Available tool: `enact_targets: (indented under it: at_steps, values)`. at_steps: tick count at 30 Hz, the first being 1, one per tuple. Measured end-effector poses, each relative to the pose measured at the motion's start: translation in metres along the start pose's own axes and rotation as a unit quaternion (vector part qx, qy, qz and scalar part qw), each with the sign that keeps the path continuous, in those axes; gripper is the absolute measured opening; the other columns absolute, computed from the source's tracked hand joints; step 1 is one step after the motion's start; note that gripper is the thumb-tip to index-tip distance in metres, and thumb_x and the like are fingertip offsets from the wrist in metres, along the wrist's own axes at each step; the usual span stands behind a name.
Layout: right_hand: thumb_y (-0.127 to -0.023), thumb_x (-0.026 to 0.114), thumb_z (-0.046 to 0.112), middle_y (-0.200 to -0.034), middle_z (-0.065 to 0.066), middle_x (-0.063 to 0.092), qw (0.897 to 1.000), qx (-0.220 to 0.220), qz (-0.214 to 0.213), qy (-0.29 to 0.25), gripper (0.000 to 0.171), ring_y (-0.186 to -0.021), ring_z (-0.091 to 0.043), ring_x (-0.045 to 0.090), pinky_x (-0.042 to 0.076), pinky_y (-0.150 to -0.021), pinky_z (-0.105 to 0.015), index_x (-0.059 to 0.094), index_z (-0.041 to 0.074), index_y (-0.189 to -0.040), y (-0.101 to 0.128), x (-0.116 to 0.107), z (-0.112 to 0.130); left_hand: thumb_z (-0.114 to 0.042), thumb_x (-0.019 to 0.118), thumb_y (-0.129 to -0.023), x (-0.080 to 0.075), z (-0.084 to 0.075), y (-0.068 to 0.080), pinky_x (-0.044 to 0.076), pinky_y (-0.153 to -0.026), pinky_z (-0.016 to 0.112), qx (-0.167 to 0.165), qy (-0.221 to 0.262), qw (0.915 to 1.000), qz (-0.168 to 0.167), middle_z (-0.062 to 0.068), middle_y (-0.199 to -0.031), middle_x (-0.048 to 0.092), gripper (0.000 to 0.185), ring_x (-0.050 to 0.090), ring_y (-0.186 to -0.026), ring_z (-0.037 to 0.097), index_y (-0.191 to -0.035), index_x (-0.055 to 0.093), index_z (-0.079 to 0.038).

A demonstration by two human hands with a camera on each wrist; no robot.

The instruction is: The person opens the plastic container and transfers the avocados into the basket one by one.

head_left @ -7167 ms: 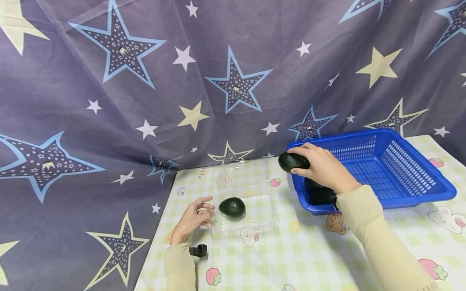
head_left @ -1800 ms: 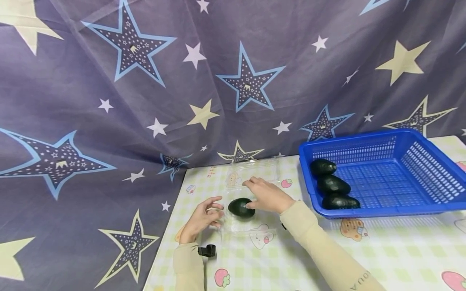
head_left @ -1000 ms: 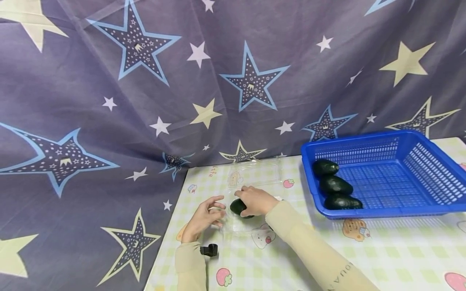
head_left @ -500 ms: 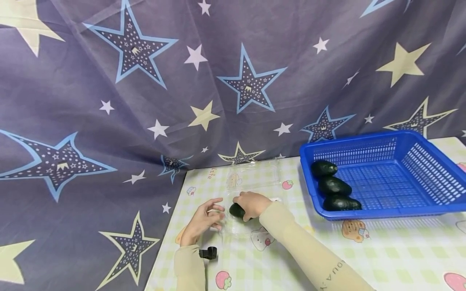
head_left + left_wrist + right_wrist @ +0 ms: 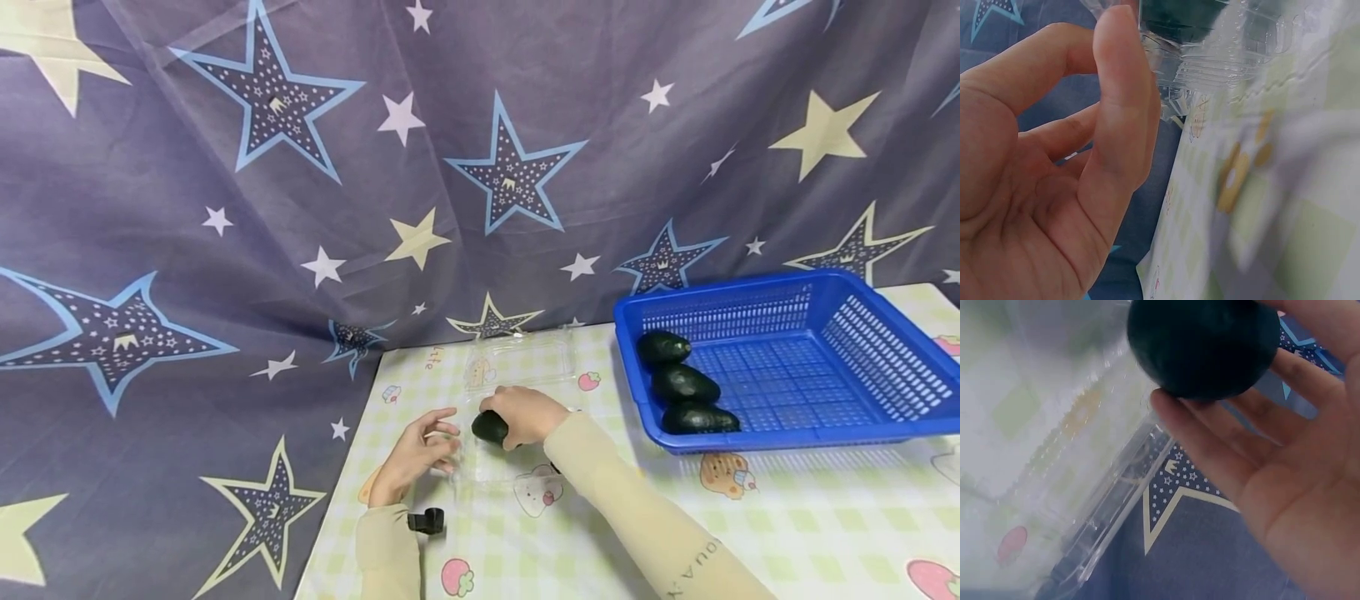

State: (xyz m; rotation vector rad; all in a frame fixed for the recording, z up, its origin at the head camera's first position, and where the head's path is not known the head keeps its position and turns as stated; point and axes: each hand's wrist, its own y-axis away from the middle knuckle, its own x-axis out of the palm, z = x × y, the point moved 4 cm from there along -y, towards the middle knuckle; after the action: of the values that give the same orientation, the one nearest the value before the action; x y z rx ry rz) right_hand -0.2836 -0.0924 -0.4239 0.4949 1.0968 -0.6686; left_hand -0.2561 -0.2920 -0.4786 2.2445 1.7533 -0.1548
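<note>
I see a grey-purple curtain (image 5: 225,208) filling the whole back of the scene, printed with big blue-edged stars, cream stars and small white ones, hanging in soft folds. It drapes down past the left edge of the counter (image 5: 750,533), which wears a pale green-and-white checked cloth with cartoon strawberries and animals. Light is even.

Both arms are wearing long beige sleeves; the right sleeve (image 5: 645,525) is showing small dark lettering, the left sleeve (image 5: 386,550) a black clip (image 5: 426,522).
</note>
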Motion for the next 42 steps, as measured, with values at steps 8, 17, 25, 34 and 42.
enact_targets:
  at_steps: [8, 17, 25, 34, 42]
  values:
    - [-0.075, 0.085, 0.011, -0.107, -0.006, 0.065, 0.997, -0.046, -0.054, -0.036, 0.052, -0.091, -0.019, 0.062, 0.056, -0.082, -0.035, 0.067, 0.015, -0.124, 0.015, -0.016, -0.001, -0.004, 0.066, -0.092, 0.000, -0.001, 0.002, 0.064, -0.064, 0.033, -0.001, -0.002, 1.0000, 0.001, 0.031, -0.126, 0.050, 0.063, 0.065, -0.087, 0.029, -0.149, 0.039, 0.000]
    - [-0.077, 0.083, 0.013, -0.111, -0.006, 0.064, 0.993, -0.049, -0.104, -0.040, 0.056, -0.095, -0.020, 0.061, 0.055, -0.082, -0.036, 0.065, 0.016, -0.129, 0.041, -0.050, -0.011, -0.002, 0.067, -0.092, -0.001, -0.002, 0.001, 0.063, -0.062, 0.031, 0.004, -0.001, 1.0000, -0.001, 0.031, -0.123, 0.050, 0.063, 0.064, -0.082, 0.021, -0.149, 0.038, 0.002]
    - [-0.075, 0.084, 0.013, -0.113, -0.008, 0.064, 0.989, -0.030, -0.145, -0.030, 0.057, -0.099, -0.024, 0.061, 0.055, -0.085, -0.041, 0.065, 0.015, -0.128, 0.063, -0.068, -0.019, -0.001, 0.067, -0.092, -0.001, 0.001, 0.001, 0.063, -0.061, 0.031, 0.008, 0.000, 1.0000, 0.002, 0.030, -0.122, 0.050, 0.064, 0.064, -0.082, 0.022, -0.149, 0.038, 0.003]
    - [-0.076, 0.084, 0.014, -0.117, -0.009, 0.063, 0.987, -0.019, -0.158, -0.023, 0.058, -0.102, -0.025, 0.061, 0.055, -0.087, -0.042, 0.064, 0.014, -0.130, 0.082, -0.072, -0.035, -0.002, 0.067, -0.091, -0.002, 0.002, 0.003, 0.063, -0.063, 0.031, -0.007, -0.005, 0.9999, -0.010, 0.030, -0.125, 0.050, 0.064, 0.064, -0.085, 0.027, -0.149, 0.040, 0.000]
    - [-0.076, 0.083, 0.015, -0.120, -0.010, 0.063, 0.984, -0.004, -0.179, -0.004, 0.060, -0.105, -0.029, 0.062, 0.054, -0.091, -0.045, 0.063, 0.013, -0.132, 0.104, -0.082, -0.051, -0.004, 0.067, -0.092, 0.002, -0.002, 0.001, 0.063, -0.063, 0.032, -0.001, -0.013, 0.9999, 0.000, 0.031, -0.125, 0.049, 0.064, 0.064, -0.085, 0.026, -0.149, 0.038, 0.001]
